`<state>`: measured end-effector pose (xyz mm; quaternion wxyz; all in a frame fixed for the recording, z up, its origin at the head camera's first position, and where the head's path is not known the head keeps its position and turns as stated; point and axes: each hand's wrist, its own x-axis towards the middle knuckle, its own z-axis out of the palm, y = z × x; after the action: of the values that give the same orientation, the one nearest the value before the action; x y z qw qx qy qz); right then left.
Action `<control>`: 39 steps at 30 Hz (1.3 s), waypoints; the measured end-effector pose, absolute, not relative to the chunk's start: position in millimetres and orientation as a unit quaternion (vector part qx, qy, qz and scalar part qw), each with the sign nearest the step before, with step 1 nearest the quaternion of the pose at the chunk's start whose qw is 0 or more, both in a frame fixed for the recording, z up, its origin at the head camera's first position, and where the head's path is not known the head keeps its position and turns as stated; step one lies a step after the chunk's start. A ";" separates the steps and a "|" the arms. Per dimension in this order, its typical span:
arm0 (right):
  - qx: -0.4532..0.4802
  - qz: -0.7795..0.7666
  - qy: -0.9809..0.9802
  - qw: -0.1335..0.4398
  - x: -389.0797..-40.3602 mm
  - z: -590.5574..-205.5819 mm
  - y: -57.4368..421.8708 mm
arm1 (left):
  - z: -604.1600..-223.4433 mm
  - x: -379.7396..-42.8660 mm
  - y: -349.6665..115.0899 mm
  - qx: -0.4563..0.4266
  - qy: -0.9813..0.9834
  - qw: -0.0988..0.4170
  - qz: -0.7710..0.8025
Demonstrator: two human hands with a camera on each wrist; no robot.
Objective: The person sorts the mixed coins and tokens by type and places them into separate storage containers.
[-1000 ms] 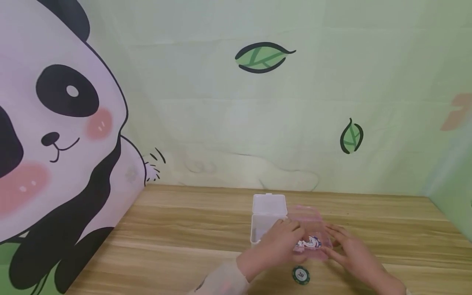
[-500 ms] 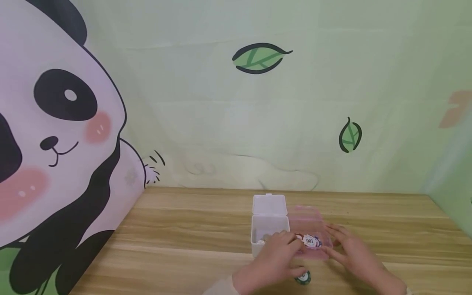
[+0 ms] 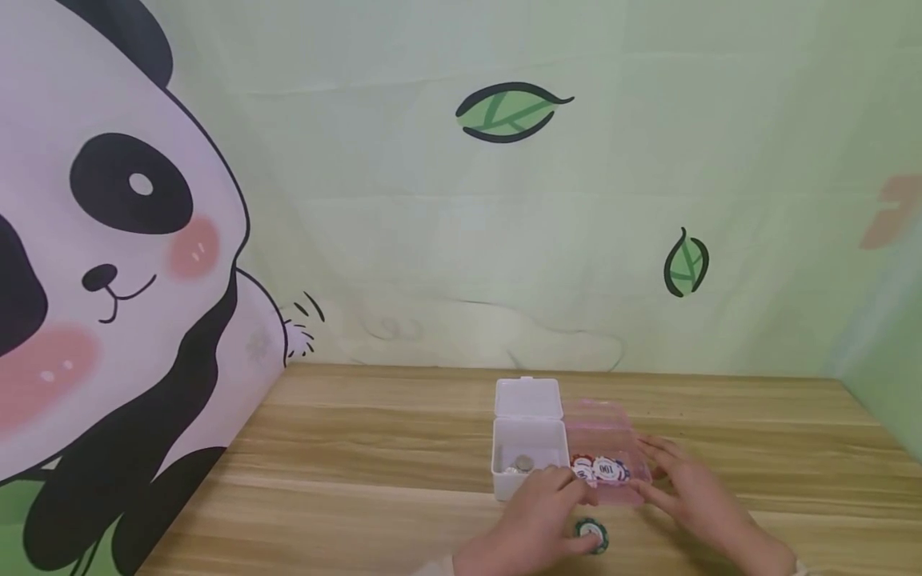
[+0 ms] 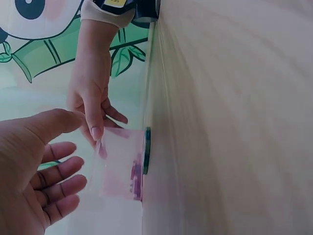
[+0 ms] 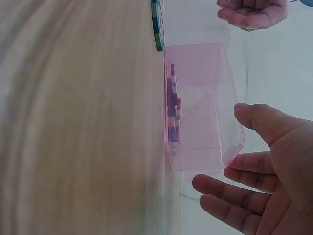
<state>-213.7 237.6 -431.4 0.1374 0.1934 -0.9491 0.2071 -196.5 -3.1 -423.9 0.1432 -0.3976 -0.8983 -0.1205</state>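
Note:
A green-edged poker chip [image 3: 592, 528] lies on the table in front of the clear pink plastic box [image 3: 605, 498]. My left hand [image 3: 536, 512] hovers over the chip with loosely bent fingers; the left wrist view shows it holding nothing. Inside the open pink box are several red and blue poker chips [image 3: 611, 470], one marked 100. My right hand [image 3: 691, 492] holds the box's right end, with the thumb at the near corner and fingers along the side. Left of it stands an open white plastic box [image 3: 509, 486] containing a few silvery coins [image 3: 523, 463], partly hidden by my left hand.
The wooden table [image 3: 374, 448] carries both boxes side by side, their lids tipped back. A green cloth backdrop [image 3: 403, 240] with leaves and a panda [image 3: 144, 280] rises behind and to the left.
My left hand has drawn back from inside the pink box toward the near side, over the green chip, uncovering the coins and the chips. My right hand stays at the pink box.

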 end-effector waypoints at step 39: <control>0.182 0.221 -0.951 0.114 -215.0 -431.3 239.1 | -453.1 -192.7 21.0 -0.307 -0.948 0.077 -0.027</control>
<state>-215.0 239.1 -431.3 0.1141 0.1816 -0.9514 0.2209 -192.7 21.0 -453.1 0.0773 -0.3067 -0.9483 -0.0266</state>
